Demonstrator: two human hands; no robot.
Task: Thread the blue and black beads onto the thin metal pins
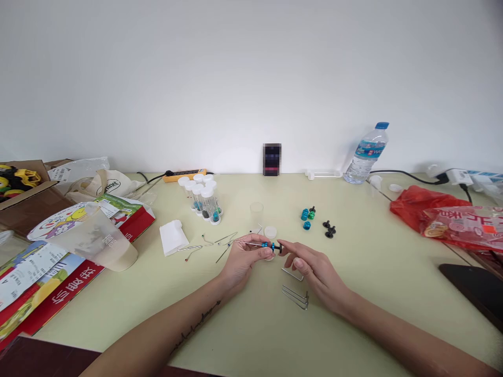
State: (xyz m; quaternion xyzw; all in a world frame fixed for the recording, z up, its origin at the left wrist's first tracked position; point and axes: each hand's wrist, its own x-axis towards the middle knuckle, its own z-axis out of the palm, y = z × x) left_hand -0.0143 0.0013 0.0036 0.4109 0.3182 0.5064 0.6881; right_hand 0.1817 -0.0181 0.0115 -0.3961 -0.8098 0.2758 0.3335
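Observation:
My left hand (241,260) is closed around a blue metal fitting (268,245), pinched between thumb and fingers. A thin metal rod (251,243) runs out of the fitting to the left. At its right end sits a black knob with a flat round head (280,248). My right hand (316,269) is beside it, index finger stretched out and touching the knob's head. The right thumb is apart from the knob, and the other right fingers are partly hidden. Bent metal rods (295,297) lie below my right hand, one partly under its fingers.
Capped clear tubes (207,199) stand behind left, near thin metal tools (194,247) and white paper (173,237). A clear cup (257,212) is behind my hands. Blue fittings (306,225) and black knobs (330,232) lie right. A bottle (365,154) leans at the wall; a jug (106,238) lies left.

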